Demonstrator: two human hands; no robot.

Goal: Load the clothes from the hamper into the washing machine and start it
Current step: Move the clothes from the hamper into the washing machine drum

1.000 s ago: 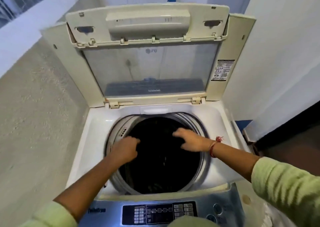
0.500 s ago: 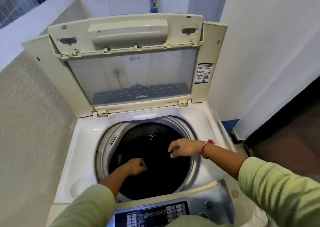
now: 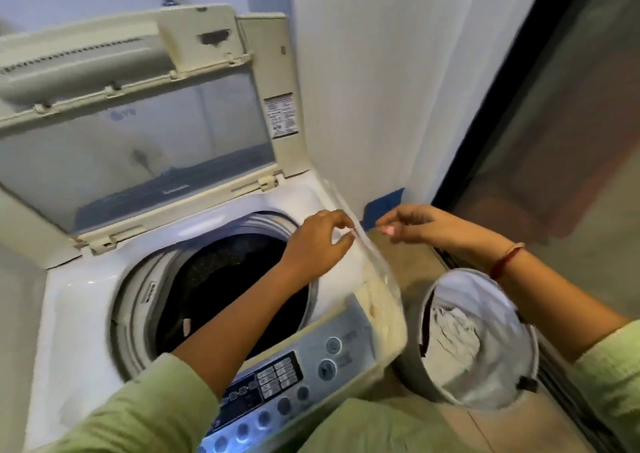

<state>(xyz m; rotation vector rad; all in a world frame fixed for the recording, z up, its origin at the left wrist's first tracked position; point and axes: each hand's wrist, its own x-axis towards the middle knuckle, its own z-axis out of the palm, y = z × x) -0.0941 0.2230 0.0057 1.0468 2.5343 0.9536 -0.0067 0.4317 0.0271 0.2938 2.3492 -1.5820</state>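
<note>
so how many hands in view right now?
2. Left hand over the right rim of the washing machine; right hand just beyond that edge, above the floor behind the hamper. Both empty.

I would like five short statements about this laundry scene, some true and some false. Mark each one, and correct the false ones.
1. The lid of the washing machine stands open. True.
2. The hamper is empty. False: light cloth lies in it.
3. The left hand grips a dark garment. False: its loosely curled fingers hold nothing.
4. Dark clothes lie inside the washing machine. True.
5. The right hand has a red band at its wrist. True.
</note>
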